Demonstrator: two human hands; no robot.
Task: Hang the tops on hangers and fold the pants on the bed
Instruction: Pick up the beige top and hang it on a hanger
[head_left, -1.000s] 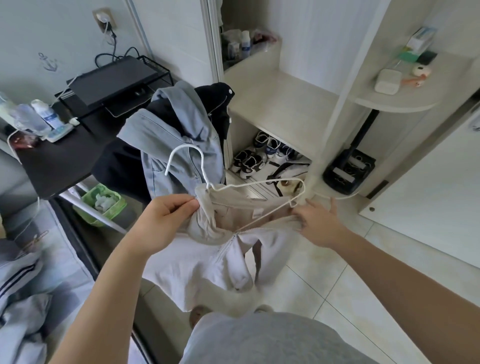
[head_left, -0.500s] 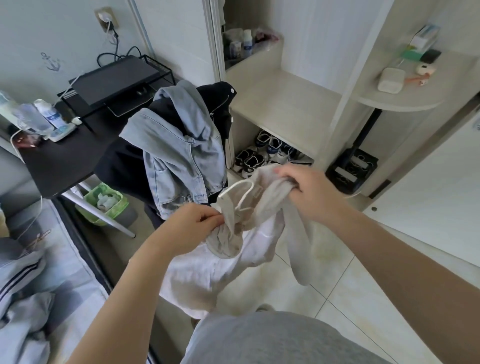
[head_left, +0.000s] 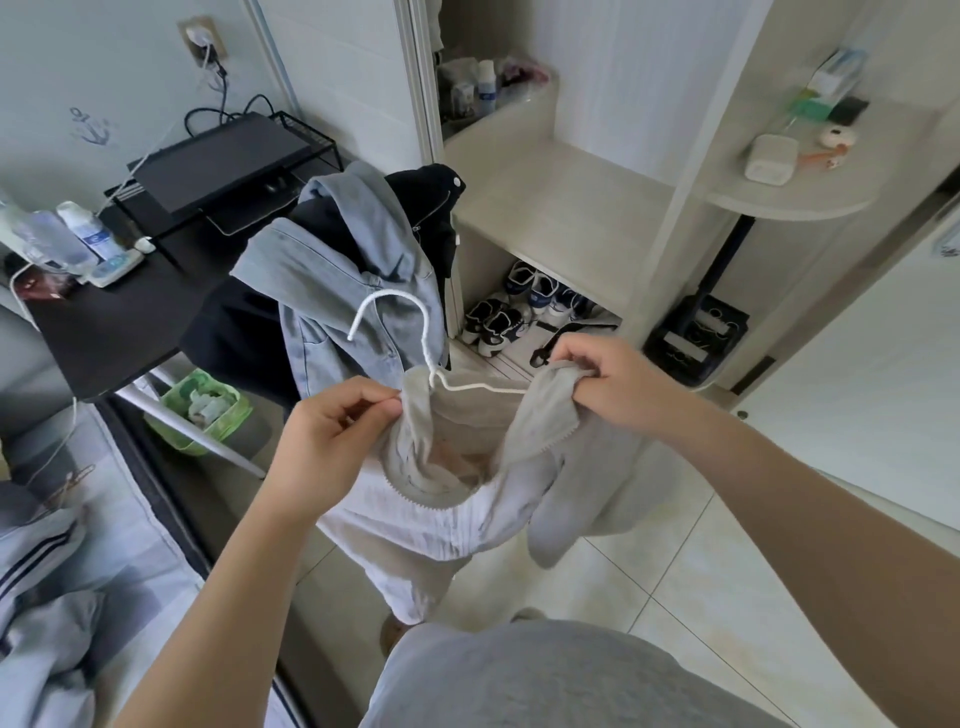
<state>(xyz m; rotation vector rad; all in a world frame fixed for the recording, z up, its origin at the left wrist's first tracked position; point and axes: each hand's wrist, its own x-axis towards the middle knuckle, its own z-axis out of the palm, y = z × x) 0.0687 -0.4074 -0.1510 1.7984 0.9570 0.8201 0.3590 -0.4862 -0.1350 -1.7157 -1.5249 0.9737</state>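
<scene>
I hold a pale beige zip-up top (head_left: 441, 514) in front of me over the floor. A white hanger (head_left: 415, 343) sticks out of its neck, hook upward, one wire arm running right under the fabric. My left hand (head_left: 332, 441) pinches the left collar edge beside the hanger's neck. My right hand (head_left: 613, 384) grips the right shoulder of the top over the hanger's end. The sleeves hang down below. Grey striped pants (head_left: 47, 587) lie crumpled on the bed at lower left.
A denim jacket (head_left: 337, 280) and a dark garment (head_left: 421, 218) are draped on a chair just behind the hanger. A black desk (head_left: 114, 317) with bottles stands left, a green bin (head_left: 202, 410) under it. An open wardrobe (head_left: 561, 208) with shoes (head_left: 524, 306) is ahead.
The hanger hook, hidden in bunched fabric half a second ago, stands up again. My hands have spread apart, the right one pulling the shoulder out to the right.
</scene>
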